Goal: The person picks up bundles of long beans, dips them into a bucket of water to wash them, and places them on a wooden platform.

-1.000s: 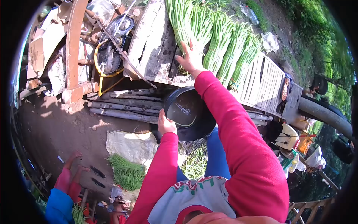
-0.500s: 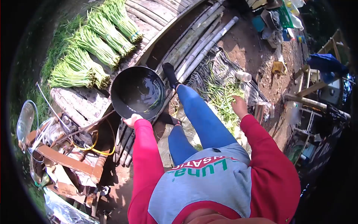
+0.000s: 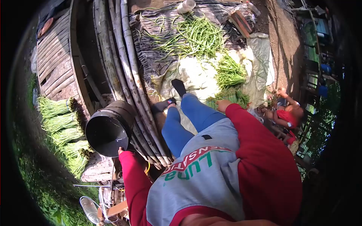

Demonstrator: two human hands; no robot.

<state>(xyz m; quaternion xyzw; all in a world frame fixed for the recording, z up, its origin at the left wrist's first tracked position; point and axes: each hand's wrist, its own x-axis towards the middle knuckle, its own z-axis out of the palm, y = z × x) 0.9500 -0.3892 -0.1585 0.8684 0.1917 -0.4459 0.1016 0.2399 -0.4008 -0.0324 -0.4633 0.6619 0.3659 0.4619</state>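
A black bucket [image 3: 109, 132] tilts with its mouth toward me at the left. My left hand [image 3: 121, 150] is at its lower rim, with fingers closed on the edge. My right hand [image 3: 223, 105] is by my knee, over the bundled green beans [image 3: 237, 96] on the sheet; its fingers are mostly hidden, so its grip is unclear. Loose green beans [image 3: 200, 35] lie spread farther out, and another bundle [image 3: 230, 71] rests on the pale sheet [image 3: 196, 75].
Several bean bundles [image 3: 62, 126] lie on a slatted wooden platform [image 3: 56, 56] at the left. Long poles [image 3: 130, 67] run beside the bucket. Another person [image 3: 288, 113] sits at the right. A clear container [image 3: 186, 6] lies at the top.
The view has swung to the right, bringing the other person and more bundles into sight. The bucket now tilts, showing its outer side. My right hand has come down near the bundled beans.
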